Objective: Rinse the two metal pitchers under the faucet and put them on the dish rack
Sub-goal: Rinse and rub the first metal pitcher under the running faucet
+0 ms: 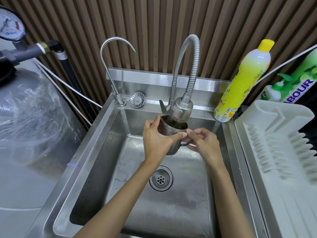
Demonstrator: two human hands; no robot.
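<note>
The left hand's fingers (pixel 154 124) curl round the far wall of a small dull steel pitcher with a pointed spout (pixel 171 133). Its thumb presses the near wall, and the right hand's fingertips (pixel 190 133) pinch the pitcher's handle. The pitcher is held upright in the air directly beneath the wide steel spray head of the flexible ribbed faucet (pixel 182 109), its mouth nearly touching the head. Its inside looks dark and speckled, and whether water is running cannot be told. I judge the rinse of the first pitcher to be under way. No second pitcher shows anywhere, and no pitcher stands on the white plastic dish rack (pixel 274 134), well to the right of the spray head. So that pitcher's rinse and both placements are probably still left. As for pose, the left hand (pixel 157 143) wraps the body from the left of the spray head, knuckles up. The right hand (pixel 204 143) sits just right of it, fingers bunched at the handle. Both forearms reach up from the near edge over the stainless steel sink basin (pixel 106 134) below the spray head.
</note>
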